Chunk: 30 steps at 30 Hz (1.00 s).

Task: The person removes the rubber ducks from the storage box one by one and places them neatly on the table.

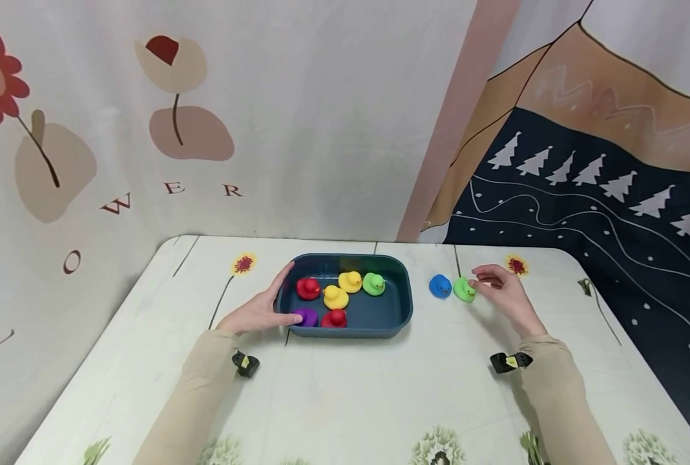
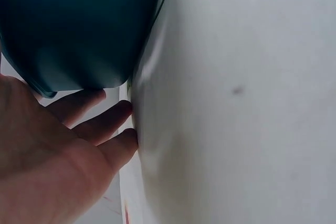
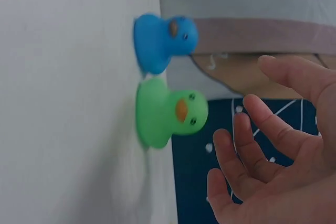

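Note:
My left hand (image 1: pixel 258 314) grips the left end of a dark teal tray (image 1: pixel 374 332). The thumb lies over the front rim beside a purple rubber duck (image 1: pixel 307 317), and other fingers lie along the outside wall, below the rim in the left wrist view. To the right of the tray, a green rubber duck (image 3: pixel 157 113) stands on the table with a blue rubber duck (image 3: pixel 152 43) close beside it. My right hand (image 3: pixel 278 145) hovers just by the green duck, fingers spread and bent a little, with a gap between them and the duck.
Inside the tray are red ducks (image 1: pixel 308 289), yellow ducks (image 1: pixel 336 298) and another green duck (image 1: pixel 373 284). A white flowered cloth (image 1: pixel 351 394) covers the table. Printed curtains (image 1: pixel 322 129) hang behind the table's back edge.

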Motion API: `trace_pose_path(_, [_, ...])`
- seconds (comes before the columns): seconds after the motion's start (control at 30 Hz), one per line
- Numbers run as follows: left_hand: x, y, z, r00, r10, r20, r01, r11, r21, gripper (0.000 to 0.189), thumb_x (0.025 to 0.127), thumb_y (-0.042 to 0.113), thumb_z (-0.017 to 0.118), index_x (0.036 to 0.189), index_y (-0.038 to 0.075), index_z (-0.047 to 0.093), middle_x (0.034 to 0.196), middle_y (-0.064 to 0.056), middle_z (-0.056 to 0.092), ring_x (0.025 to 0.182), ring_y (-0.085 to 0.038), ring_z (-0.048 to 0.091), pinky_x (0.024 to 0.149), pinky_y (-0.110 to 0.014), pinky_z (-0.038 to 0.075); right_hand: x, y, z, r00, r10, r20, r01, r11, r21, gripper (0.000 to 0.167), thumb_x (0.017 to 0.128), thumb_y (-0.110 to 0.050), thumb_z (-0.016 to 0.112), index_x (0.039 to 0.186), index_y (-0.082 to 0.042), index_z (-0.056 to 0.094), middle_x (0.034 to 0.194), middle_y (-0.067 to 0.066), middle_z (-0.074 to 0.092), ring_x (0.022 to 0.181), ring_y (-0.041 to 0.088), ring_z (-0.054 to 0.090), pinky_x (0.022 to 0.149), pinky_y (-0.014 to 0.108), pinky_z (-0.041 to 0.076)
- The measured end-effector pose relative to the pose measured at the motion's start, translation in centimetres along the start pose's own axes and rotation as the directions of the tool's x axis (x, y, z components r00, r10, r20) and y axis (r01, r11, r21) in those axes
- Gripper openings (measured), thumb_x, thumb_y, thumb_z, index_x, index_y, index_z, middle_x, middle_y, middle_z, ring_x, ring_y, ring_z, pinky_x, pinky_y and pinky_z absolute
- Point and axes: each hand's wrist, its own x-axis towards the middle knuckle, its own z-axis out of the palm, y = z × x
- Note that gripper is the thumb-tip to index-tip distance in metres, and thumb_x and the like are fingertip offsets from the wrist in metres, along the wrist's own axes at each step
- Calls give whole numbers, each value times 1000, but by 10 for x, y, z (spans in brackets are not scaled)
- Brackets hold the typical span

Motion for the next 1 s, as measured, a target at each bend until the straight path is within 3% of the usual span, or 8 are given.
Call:
trace_pose_path(0.3, [-1, 0, 1, 1000, -7, -1, 7, 1000, -5, 107, 84, 30, 76, 155, 32, -4, 157, -21, 14, 137, -47, 24, 102, -67, 27, -6, -19, 17, 995, -77, 60, 76, 997, 23, 39, 95, -18, 62, 127, 4, 54, 125, 24, 54, 113, 32, 50, 102, 42, 38])
trace_pose_path(0.57, [-2, 0, 1, 1000, -11, -1, 11, 1000, 13, 106, 85, 36, 74, 155, 35, -5, 157, -21, 14, 137, -46, 24, 104, -66, 26, -4, -31, 38, 970, -188, 154, 175, 980, 91, 36, 94, -16, 66, 122, 4, 58, 121, 23, 58, 112, 31, 54, 104, 44, 38])
trace_pose_path(0.83, [-1, 0, 0, 1000, -16, -5, 16, 1000, 13, 105, 84, 36, 74, 155, 34, -4, 157, -21, 15, 137, -46, 25, 103, -66, 27, -1, -37, 56, 945, -255, 205, 228, 963, 146, 31, 91, -8, 67, 118, 6, 61, 119, 26, 58, 104, 29, 61, 88, 18, 46])
trace_pose_path(1.0, [-1, -1, 0, 1000, -25, -3, 25, 1000, 19, 106, 84, 37, 74, 155, 35, -4, 157, -22, 16, 136, -46, 26, 103, -66, 28, -1, -44, 64, 930, -297, 217, 263, 949, 172, 27, 89, -2, 67, 116, 5, 63, 117, 22, 61, 103, 31, 62, 87, 24, 50])
